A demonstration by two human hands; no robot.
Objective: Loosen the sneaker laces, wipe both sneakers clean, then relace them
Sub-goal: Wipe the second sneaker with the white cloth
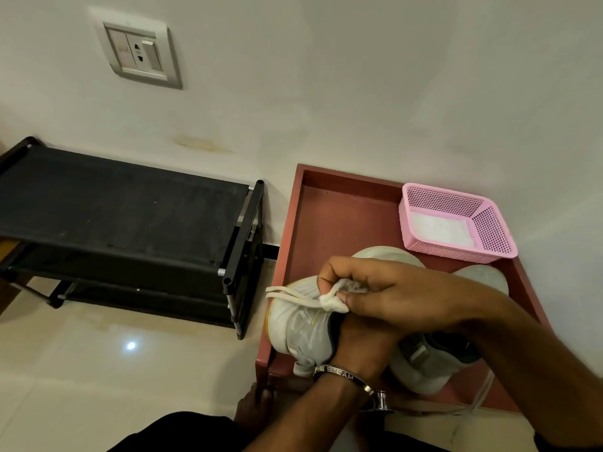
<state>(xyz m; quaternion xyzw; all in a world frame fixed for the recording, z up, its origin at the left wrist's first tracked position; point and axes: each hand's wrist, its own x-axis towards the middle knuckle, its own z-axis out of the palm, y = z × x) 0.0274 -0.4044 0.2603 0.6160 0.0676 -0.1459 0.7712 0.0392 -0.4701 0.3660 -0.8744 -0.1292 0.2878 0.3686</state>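
On the low reddish-brown wooden tray table [326,203], the right hand [401,295] pinches a small white wad of cloth [332,303] against the pale grey lace-up sneaker [300,324], while the left hand [359,340], its grip hidden, is inside it, and the second grey sneaker [424,363] lies just beside.
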